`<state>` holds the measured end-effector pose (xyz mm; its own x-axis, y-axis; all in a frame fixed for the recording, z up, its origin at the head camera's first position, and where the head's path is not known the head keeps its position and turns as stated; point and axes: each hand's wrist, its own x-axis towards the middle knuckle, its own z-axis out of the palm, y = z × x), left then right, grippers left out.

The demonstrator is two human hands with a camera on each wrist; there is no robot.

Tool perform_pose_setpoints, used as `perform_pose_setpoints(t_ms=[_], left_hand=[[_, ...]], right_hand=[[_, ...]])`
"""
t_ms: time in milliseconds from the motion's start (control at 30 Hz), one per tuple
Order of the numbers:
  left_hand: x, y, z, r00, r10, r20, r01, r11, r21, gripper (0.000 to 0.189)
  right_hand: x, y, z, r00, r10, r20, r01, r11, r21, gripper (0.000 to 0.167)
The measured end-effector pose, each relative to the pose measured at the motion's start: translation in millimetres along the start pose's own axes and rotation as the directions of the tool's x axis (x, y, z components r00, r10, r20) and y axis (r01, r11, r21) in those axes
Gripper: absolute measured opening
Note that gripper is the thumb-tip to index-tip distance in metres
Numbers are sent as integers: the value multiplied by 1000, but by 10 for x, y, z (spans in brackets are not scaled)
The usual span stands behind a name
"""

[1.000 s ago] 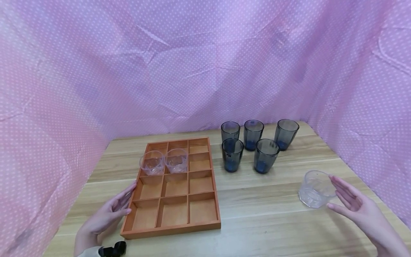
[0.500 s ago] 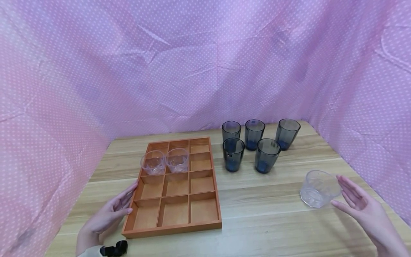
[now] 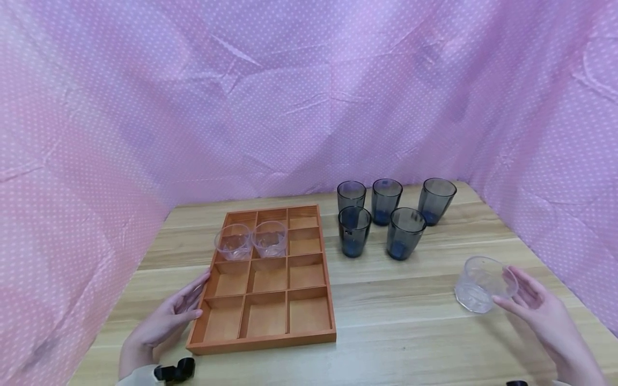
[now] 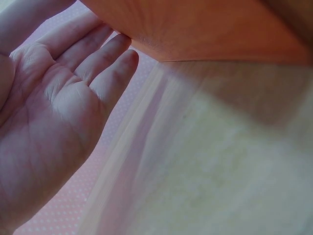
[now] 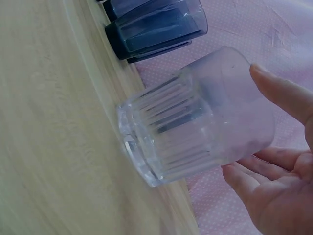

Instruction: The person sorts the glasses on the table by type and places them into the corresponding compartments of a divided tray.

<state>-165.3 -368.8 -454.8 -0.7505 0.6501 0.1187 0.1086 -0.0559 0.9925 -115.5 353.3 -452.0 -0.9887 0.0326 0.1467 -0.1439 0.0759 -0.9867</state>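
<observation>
My left hand (image 3: 166,319) rests against the left side of the wooden divided tray (image 3: 263,344), its fingers extended and the thumb at the tray's edge. In the left wrist view, fingertips touch the tray's orange-brown side (image 4: 205,34). On the right, a clear glass tumbler (image 3: 475,295) stands upright on the table. My right hand (image 3: 541,308) holds it near the rim, thumb on one side and fingers on the other. In the right wrist view, the thumb meets the rim of the clear glass (image 5: 186,122). Two clear glasses (image 3: 234,246) sit in the tray's left and middle compartments, second row from the back.
Several grey-blue glasses (image 3: 354,236) stand upright between the tray and the back of the wooden table (image 3: 386,321), some close together. A pink-purple dotted cloth (image 3: 309,107) hangs along the back and both sides.
My right hand first drew slightly back from the clear glass, then came in around its rim. The left hand stays at the tray. The head view has shifted a little.
</observation>
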Motion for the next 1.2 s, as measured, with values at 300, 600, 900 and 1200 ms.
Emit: perform_pose_setpoints(t_ms=[300,600,900,1200], left_hand=[[5,9,1,1000,15,9,-15,1000,-2,69],[-4,19,-3,1000,6,-16,-6,999,32,69],[23,40,-12,999,39,17,-39,999,7,71],[10,49,-12,1000,26,7,-26,999,18,71]], right_hand=[[20,-18,121,996,51,-68,-54,998,-43,85],[40,-120,299,985,105,-134,-118,989,-89,82],[69,-202,686,996,52,-70,-64,982,-180,78],[173,-369,1181,999,-7,50,17,980,-200,79]])
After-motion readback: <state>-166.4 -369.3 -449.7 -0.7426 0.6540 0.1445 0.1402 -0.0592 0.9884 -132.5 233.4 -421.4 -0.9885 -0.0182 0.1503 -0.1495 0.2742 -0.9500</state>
